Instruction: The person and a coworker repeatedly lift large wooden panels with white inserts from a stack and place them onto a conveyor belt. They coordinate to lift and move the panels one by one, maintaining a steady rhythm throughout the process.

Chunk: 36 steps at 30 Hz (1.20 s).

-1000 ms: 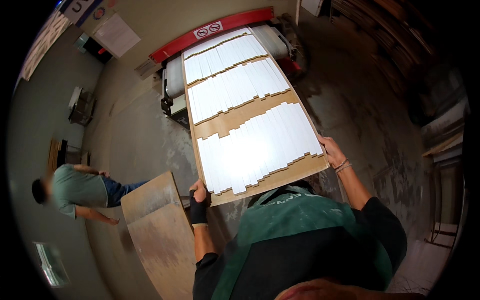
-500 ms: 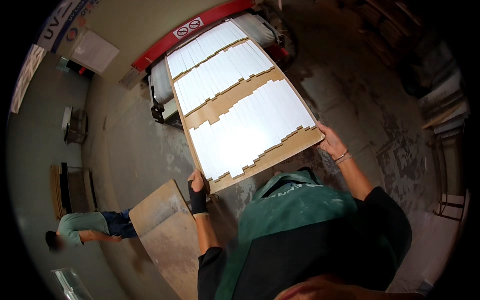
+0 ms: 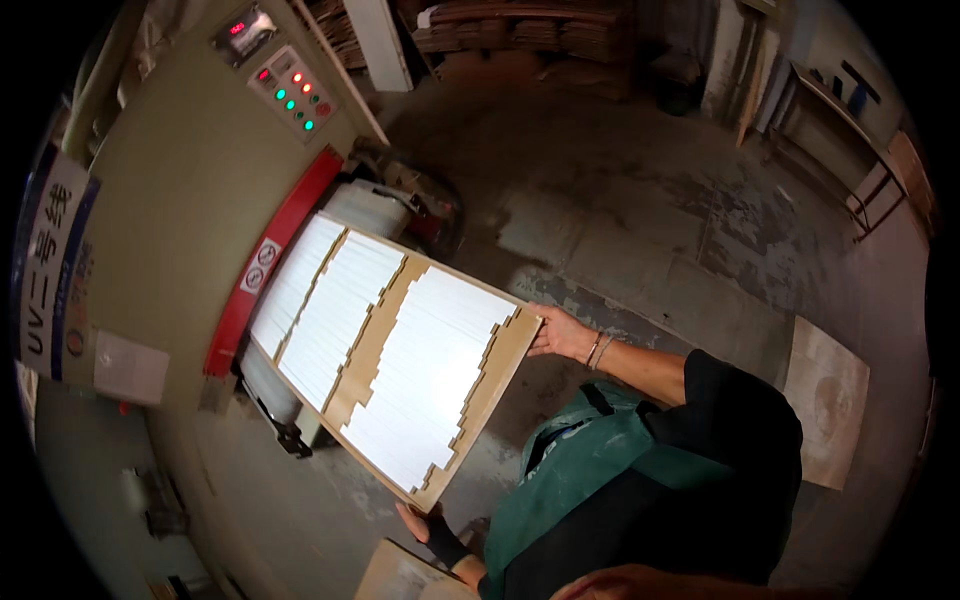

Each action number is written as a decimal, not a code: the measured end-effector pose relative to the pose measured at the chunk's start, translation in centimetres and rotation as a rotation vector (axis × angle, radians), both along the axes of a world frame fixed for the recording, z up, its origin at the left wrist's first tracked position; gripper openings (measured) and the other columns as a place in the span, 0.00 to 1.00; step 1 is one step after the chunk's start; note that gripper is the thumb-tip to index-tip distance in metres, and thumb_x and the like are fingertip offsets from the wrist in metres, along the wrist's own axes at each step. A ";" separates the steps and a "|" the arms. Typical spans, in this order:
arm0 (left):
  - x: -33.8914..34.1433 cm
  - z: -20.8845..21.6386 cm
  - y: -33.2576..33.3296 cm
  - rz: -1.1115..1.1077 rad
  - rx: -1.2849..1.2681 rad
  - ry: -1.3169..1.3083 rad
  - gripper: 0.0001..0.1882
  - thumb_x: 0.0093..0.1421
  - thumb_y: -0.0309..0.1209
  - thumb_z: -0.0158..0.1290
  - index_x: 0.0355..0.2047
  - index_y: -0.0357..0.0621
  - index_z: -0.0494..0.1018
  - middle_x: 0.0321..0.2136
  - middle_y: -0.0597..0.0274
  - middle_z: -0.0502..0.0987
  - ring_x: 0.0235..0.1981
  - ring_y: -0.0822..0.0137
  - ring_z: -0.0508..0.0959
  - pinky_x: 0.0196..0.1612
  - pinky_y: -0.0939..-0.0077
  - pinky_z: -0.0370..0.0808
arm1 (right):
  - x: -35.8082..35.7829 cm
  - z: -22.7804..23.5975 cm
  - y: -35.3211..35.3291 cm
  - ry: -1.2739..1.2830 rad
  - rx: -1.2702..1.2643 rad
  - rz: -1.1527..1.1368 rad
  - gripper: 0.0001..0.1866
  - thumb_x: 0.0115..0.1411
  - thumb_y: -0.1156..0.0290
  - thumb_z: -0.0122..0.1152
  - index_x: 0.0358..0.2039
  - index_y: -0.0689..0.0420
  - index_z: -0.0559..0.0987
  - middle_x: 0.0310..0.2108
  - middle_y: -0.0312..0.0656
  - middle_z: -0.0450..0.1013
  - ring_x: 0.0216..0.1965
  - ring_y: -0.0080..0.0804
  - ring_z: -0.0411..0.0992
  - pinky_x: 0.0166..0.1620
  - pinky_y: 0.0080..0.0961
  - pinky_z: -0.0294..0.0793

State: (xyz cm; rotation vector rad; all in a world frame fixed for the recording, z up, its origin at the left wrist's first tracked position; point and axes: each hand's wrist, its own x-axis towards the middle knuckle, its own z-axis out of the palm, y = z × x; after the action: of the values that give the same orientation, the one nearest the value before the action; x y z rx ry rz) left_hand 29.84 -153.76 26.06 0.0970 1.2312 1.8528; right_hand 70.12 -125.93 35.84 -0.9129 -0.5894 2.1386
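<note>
Both my hands hold the near end of a flat brown board covered with rows of narrow white strips. At the board's lower corner, my left hand, with a black wrist wrap, is closed on the edge; most of its fingers are hidden. My right hand, wearing bracelets, grips the other near corner, its fingers partly under the board. The far end of the board rests on the machine's roller bed, by a red bar with a warning sign.
A panel of lit buttons sits on the machine's pale housing. Another brown board is low beside my left arm, and a pale sheet lies to my right. Stacked boards and a metal-legged bench stand farther back.
The view has swung to the right, so the machine and board now appear farther left and the control panel shows. The other person has left the view. Both hands keep their hold.
</note>
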 end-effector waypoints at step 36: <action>7.1 0.0 -3.6 0.079 0.353 -0.298 0.41 0.58 0.50 0.48 0.60 0.28 0.51 0.56 0.43 0.63 0.56 0.53 0.67 0.46 0.65 0.69 | -6.4 -2.6 -7.7 0.197 -0.195 0.183 0.08 0.57 0.77 0.51 0.25 0.65 0.63 0.53 0.72 0.55 0.59 0.65 0.53 0.56 0.50 0.67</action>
State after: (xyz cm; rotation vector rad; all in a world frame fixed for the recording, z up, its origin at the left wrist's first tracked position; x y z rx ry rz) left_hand 36.96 -157.39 26.05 -0.0355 0.7078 2.0512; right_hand 63.70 -133.68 33.26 -0.7620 -0.3826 2.4498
